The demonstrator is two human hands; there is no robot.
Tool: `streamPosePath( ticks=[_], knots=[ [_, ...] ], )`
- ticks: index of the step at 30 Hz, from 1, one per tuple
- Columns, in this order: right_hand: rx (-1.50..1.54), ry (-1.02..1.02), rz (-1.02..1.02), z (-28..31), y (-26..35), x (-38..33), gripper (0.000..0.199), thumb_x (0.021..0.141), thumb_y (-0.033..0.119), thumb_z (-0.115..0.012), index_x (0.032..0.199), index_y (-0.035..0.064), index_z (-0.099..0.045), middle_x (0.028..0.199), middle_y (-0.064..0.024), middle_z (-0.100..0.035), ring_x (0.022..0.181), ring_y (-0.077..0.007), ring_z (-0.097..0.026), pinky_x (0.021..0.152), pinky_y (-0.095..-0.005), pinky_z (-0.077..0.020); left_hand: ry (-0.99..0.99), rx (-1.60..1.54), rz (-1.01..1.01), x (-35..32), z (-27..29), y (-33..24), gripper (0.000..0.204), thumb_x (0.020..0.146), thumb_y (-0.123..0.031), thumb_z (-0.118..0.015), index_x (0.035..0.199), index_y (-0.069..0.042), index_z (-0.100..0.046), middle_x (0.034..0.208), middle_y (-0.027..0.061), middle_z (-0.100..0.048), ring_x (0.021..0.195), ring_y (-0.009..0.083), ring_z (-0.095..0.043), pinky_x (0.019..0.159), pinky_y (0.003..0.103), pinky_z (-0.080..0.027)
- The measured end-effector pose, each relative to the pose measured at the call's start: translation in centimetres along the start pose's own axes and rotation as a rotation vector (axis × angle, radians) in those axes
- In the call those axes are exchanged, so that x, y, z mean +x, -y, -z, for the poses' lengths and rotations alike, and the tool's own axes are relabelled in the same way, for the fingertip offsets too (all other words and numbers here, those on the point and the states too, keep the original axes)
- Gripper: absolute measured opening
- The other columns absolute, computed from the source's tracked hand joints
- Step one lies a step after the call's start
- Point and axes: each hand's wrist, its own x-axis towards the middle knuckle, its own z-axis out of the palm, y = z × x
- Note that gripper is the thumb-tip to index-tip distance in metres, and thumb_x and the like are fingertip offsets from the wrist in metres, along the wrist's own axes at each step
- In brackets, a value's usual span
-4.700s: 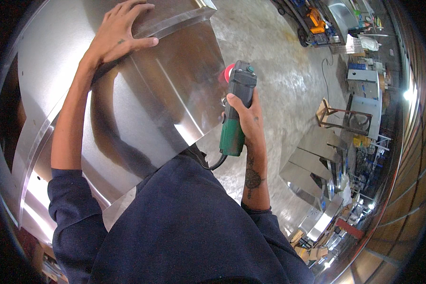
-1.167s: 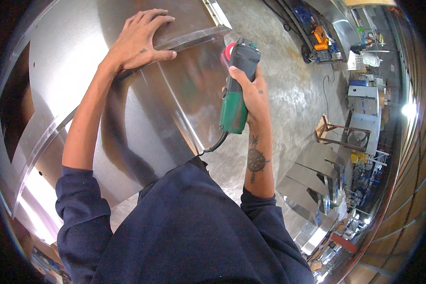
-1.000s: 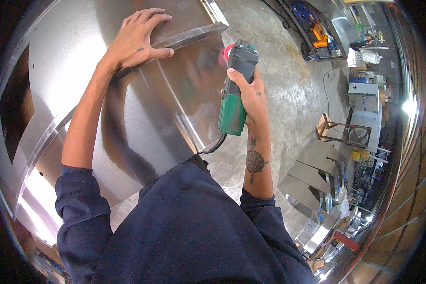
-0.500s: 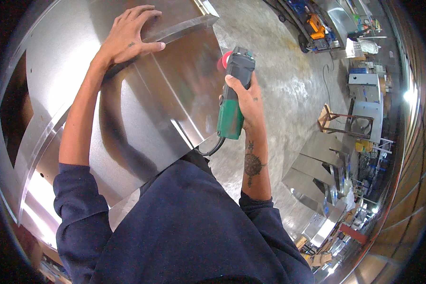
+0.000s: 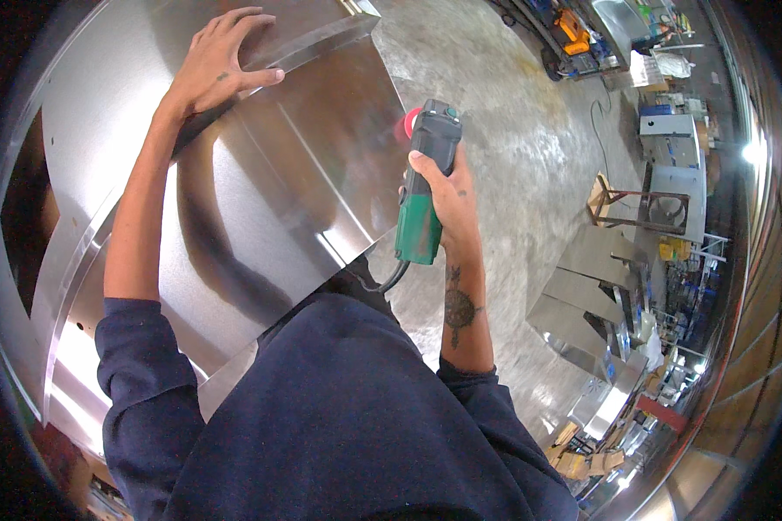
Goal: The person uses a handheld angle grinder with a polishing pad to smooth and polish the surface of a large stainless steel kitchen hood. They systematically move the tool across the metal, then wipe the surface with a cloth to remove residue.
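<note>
My right hand (image 5: pixel 453 195) is wrapped round a green and black angle grinder (image 5: pixel 422 213), its thumb lying along the body. The grinder's red disc (image 5: pixel 411 122) is at the right edge of a large bent stainless steel sheet piece (image 5: pixel 261 191); whether it touches the edge I cannot tell. A black cord (image 5: pixel 396 276) runs from the grinder's lower end toward my lap. At the upper left, my left hand (image 5: pixel 222 69) rests with fingers spread at the raised flange (image 5: pixel 321 42) of the sheet piece, the thumb apart from the other fingers.
Concrete floor (image 5: pixel 504 156) lies to the right. Beyond it are stacked steel panels (image 5: pixel 582 286), a small dark-framed stand (image 5: pixel 643 207), a steel cabinet (image 5: pixel 669 139) and an orange tool (image 5: pixel 573 33) on a cart. A thin cable (image 5: pixel 596 122) trails across the floor.
The sheet piece and my left hand appear slightly further left, while the background has also shifted a little. The grinder sits slightly lower and more to the left, still in my right hand.
</note>
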Motion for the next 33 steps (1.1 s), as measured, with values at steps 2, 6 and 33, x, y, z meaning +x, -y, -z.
streamPosePath(
  ticks=[2,6,33],
  knots=[
    [0.001,-0.012,-0.003,0.3,-0.3,-0.4,0.067,0.093,0.023,-0.08,0.152,0.0063,-0.052,0.12,-0.0098,-0.067,0.096,-0.0192,-0.068,0.078,-0.0365,-0.0588,0.004,-0.003,0.007,0.0,0.2,-0.3,0.09,0.08,-0.056,-0.08,0.157,-0.016,-0.057,0.168,0.0125,-0.047,0.157,0.0385,-0.04,0.131,0.056,-0.03],
    [0.022,-0.034,-0.004,0.8,-1.3,-1.0,0.066,0.093,0.023,-0.08,0.152,0.007,-0.052,0.119,-0.0092,-0.067,0.097,-0.0188,-0.068,0.077,-0.0356,-0.0586,-0.006,-0.022,-0.016,0.1,0.4,0.2,0.089,0.08,-0.055,-0.08,0.157,-0.016,-0.058,0.167,0.0129,-0.048,0.156,0.0384,-0.04,0.13,0.054,-0.032],
    [0.091,-0.27,-0.129,5.1,-9.2,-8.1,0.059,0.096,0.026,-0.077,0.148,0.0079,-0.054,0.102,-0.0078,-0.066,0.072,-0.02,-0.069,0.062,-0.0369,-0.0591,-0.013,0.058,-0.043,0.5,0.1,3.3,0.096,0.079,-0.062,-0.083,0.158,-0.015,-0.057,0.167,0.0123,-0.049,0.156,0.0373,-0.04,0.13,0.057,-0.031]
  ],
)
